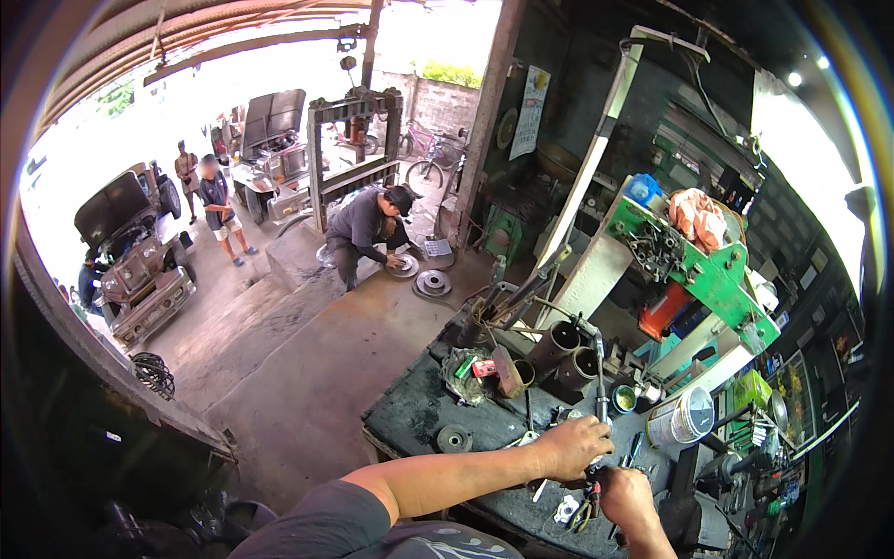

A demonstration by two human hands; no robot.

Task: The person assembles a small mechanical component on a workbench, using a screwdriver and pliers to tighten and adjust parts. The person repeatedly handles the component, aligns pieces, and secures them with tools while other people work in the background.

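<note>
Over the workbench, my left hand [571, 449] is closed around the lower end of a long grey metal shaft [601, 377] that reaches away from me. Just right of it and nearer, my right hand [628, 497] is curled into a closed grip beside a dark part at the shaft's end. What lies inside its fingers is hidden. Pliers [584, 513] with yellow and dark handles lie below the hands, next to a small pale metal part [565, 509]. Left of my forearm sits a round grey metal part [454, 439].
The dark workbench [410, 410] carries metal cylinders [553, 348], a white bucket [681, 416] and a small can [623, 399]. A green machine frame [708, 279] stands beyond. On the floor, a person [372, 228] crouches by metal discs [431, 283]; vehicles with raised hoods [112, 210] stand outside.
</note>
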